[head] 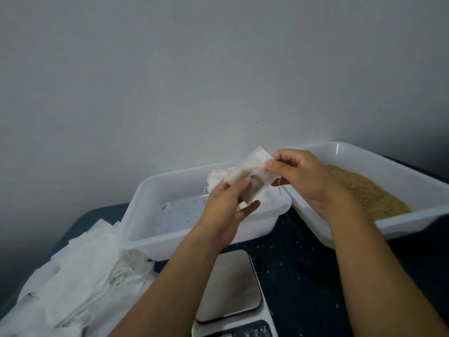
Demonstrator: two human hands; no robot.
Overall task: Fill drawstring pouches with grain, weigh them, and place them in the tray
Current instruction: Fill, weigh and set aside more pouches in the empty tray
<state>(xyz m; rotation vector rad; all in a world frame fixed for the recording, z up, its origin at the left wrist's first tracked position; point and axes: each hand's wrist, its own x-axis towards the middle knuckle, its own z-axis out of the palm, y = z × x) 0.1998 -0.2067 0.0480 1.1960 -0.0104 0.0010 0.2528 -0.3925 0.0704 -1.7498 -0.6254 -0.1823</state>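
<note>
Hands, left (224, 203) and right (295, 175), pinch one seemingly empty pouch (252, 175) between them.

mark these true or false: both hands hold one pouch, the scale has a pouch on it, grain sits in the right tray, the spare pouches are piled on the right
1. Both hands hold one pouch: true. The left hand and right hand grip the pouch.
2. The scale has a pouch on it: false, its platform is bare.
3. Grain sits in the right tray: true.
4. Spare pouches are piled on the right: false, they lie at the left.
</note>
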